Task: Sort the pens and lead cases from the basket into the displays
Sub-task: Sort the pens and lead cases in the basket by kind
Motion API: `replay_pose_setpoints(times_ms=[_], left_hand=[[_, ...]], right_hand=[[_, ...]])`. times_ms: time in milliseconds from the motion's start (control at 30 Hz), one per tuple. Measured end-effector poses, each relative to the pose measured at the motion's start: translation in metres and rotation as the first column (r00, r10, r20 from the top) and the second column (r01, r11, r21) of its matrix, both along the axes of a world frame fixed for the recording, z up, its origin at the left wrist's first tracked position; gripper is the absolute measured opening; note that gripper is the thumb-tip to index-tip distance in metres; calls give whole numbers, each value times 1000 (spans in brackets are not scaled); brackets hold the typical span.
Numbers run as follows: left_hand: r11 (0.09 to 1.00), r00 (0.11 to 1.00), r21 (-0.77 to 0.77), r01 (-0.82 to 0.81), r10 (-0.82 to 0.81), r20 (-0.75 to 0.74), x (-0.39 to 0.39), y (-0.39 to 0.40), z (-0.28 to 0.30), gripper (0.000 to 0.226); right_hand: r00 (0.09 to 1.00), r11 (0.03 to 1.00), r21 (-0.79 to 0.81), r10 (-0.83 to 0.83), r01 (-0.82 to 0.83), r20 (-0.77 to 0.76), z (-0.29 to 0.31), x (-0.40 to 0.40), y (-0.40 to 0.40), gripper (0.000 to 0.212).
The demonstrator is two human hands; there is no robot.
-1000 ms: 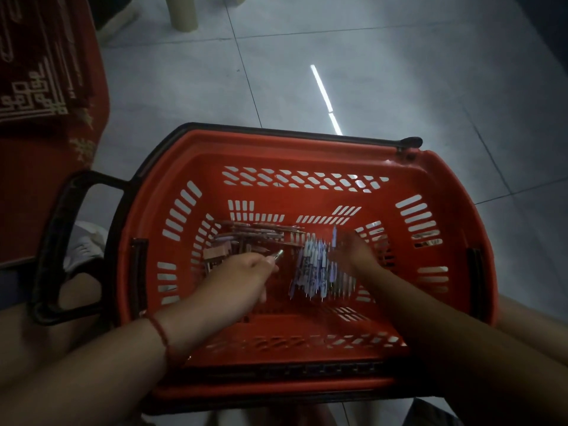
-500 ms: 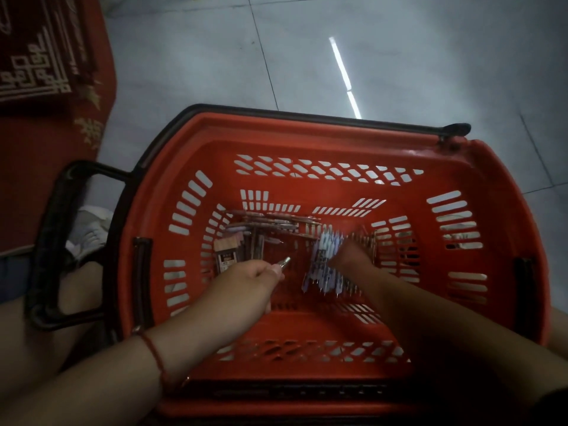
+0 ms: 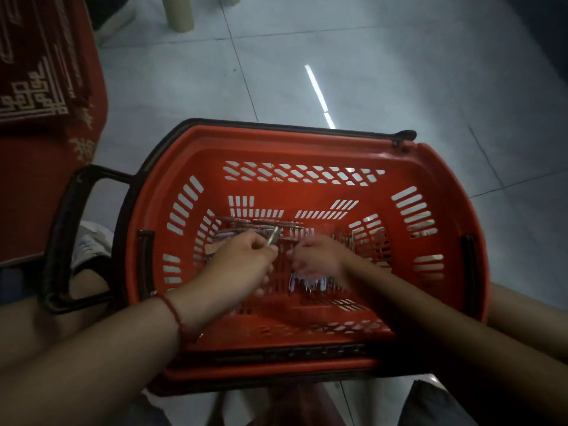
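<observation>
- The loose pens [image 3: 310,281], slim with white-and-blue barrels, lie on the floor of the red slotted plastic shopping basket [image 3: 436,186], near its middle; that low spot is where loose stock settles, so both arms have to reach down inside.
- A second heap of darker pens and small flat lead cases [image 3: 246,226] sits against the basket's far-left inner corner, apparently kept apart by kind.
- The left hand [image 3: 242,265] is curled round one silvery pen [image 3: 273,236], its tip sticking up past the knuckles, probably gathered for carrying out.
- The right hand [image 3: 316,256] hovers over the white-and-blue pens with fingers bent; it is blurred, so I cannot tell whether it pinches anything.
- The basket's black handle [image 3: 61,241] juts from its left side.
- Left of the basket stands a red patterned cloth [image 3: 33,96]; beyond the basket is grey tiled floor [image 3: 399,72]. No display is in view.
</observation>
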State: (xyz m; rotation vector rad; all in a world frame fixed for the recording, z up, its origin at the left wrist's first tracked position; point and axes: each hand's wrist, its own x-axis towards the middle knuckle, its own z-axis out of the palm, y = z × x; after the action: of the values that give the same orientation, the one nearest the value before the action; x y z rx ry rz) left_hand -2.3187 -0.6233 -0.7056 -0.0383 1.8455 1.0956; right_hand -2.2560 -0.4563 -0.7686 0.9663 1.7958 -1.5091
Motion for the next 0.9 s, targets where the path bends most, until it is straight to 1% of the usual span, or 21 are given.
replay_pose_setpoints(times_ms=[67, 100, 167, 267, 300, 367, 400, 433, 467, 500, 567, 600, 633, 700, 733, 800, 900], left_hand=[[997, 982, -39, 71, -76, -171, 0, -2, 6, 21], [995, 965, -54, 88, -98, -242, 0, -3, 10, 25], [997, 956, -11, 82, -82, -281, 1, -5, 16, 32], [994, 964, 64, 90, -71, -257, 3, -6, 24, 34], [991, 964, 82, 103, -79, -253, 3, -7, 25, 34], [985, 965, 127, 120, -86, -247, 4, -10, 28, 33], [980, 966, 149, 128, -89, -242, 5, -11, 30, 33], [977, 965, 161, 139, -97, -243, 6, -13, 32, 33], [974, 959, 164, 156, -110, -259, 7, -15, 34, 34], [971, 945, 156, 181, -128, -300, 9, -18, 34, 35], [964, 878, 89, 249, -186, -442, 11, -22, 31, 34], [957, 821, 27, 290, -234, -521, 12, -24, 29, 30], [942, 754, -42, 332, -292, -589, 13, -27, 28, 25], [900, 616, -159, 405, -397, -680, 18, -33, 29, 20], [878, 555, -206, 432, -439, -706, 19, -35, 29, 21], [835, 454, -281, 472, -504, -735, 22, -39, 27, 31], [758, 341, -404, 511, -611, -714, 23, -41, 22, 49]], right_hand=[[993, 977, -179, -110, 115, 39, 26, 10, -14, 7], [987, 957, -243, -151, 159, 50, 36, 16, -21, 6], [977, 920, -330, -211, 212, 39, 49, 30, -31, 4], [944, 841, -470, -326, 268, -45, 62, 47, -42, 10], [934, 830, -487, -350, 273, -73, 66, 51, -45, 13], [921, 842, -465, -369, 274, -127, 71, 56, -50, 18], [920, 857, -440, -364, 268, -149, 72, 57, -50, 27], [924, 872, -419, -346, 252, -163, 74, 58, -51, 36], [933, 888, -399, -318, 231, -169, 77, 58, -51, 41], [942, 903, -378, -286, 205, -173, 79, 58, -49, 41], [954, 928, -339, -230, 155, -192, 85, 59, -42, 29], [956, 935, -325, -213, 140, -202, 87, 59, -37, 23], [958, 943, -308, -197, 126, -209, 90, 59, -32, 21], [965, 969, -224, -156, 108, -208, 90, 59, -20, 28], [971, 983, -151, -131, 101, -201, 88, 58, -12, 30], [980, 995, -23, -103, 101, -170, 78, 53, 5, 28], [991, 988, 112, -91, 103, -102, 51, 44, 31, 20]])
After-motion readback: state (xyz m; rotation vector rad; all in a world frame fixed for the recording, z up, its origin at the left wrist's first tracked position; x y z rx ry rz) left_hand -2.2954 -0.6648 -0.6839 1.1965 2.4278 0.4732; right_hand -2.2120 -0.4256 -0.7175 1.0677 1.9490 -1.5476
